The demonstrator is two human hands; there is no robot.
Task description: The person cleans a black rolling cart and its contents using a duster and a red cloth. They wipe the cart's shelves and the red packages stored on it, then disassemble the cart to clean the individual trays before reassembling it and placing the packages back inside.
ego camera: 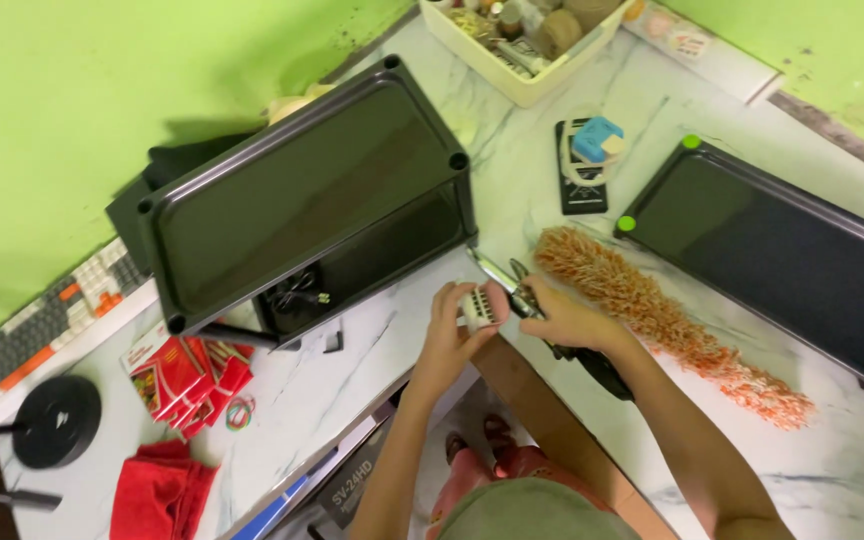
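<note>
- At the front edge of the white marble-patterned worktop (352, 370), I see both hands meeting over the corner where the two runs of counter join.
- Open surface lies left of my hands, between the black two-tier rack (302, 200) and the red packets (187, 375).
- To the right, an orange fluffy duster (667, 320) and a black tray (792, 260) crowd the counter.
- My left hand (449, 340) comes up from below, fingers curled, pinching a small white ribbed block (480, 307).
- My right hand (564, 318) reaches in from the right, fingers closed around metal pliers (505, 278), their tips pointing up-left just beside the block.
</note>
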